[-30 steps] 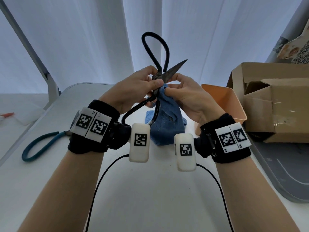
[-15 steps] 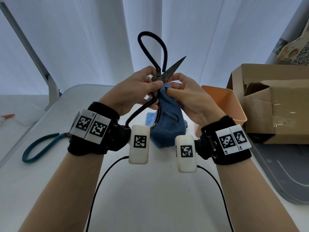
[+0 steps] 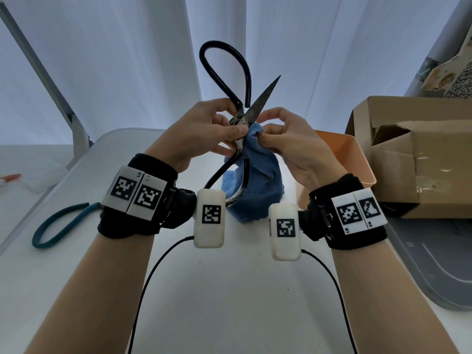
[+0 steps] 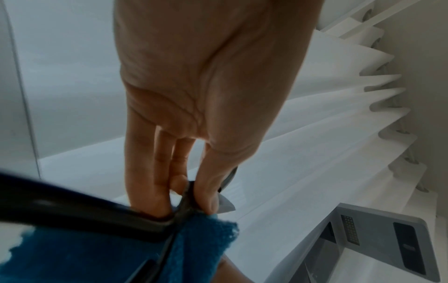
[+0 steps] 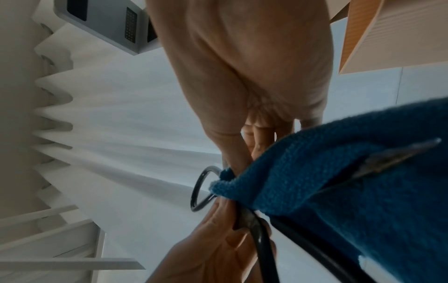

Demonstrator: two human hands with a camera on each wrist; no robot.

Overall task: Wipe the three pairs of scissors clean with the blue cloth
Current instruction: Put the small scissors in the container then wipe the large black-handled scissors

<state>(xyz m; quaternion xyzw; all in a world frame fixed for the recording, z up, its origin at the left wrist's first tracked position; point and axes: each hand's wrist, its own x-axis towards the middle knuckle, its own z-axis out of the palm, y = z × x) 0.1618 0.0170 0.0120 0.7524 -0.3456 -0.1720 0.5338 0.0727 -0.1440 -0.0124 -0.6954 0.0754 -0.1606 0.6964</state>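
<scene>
From the head view, our left hand (image 3: 204, 129) pinches the black scissors (image 3: 242, 116) at the pivot, blades spread, held up over the table (image 3: 229, 290). Our right hand (image 3: 288, 141) pinches the blue cloth (image 3: 251, 182) against the metal just below that grip, the rest hanging down. One blade sticks out above the grip, unwiped by the look of it; we should probably slide the cloth outward along it, fingers behind the edge.

From the left wrist, thumb and fingers (image 4: 150, 172) clamp the pivot, cloth bunched directly beneath.

From the right wrist, our fingertips (image 5: 254, 141) nip the cloth's edge; a blade tip (image 5: 397, 155) pokes out past the fold, so we keep our pressure light.
</scene>
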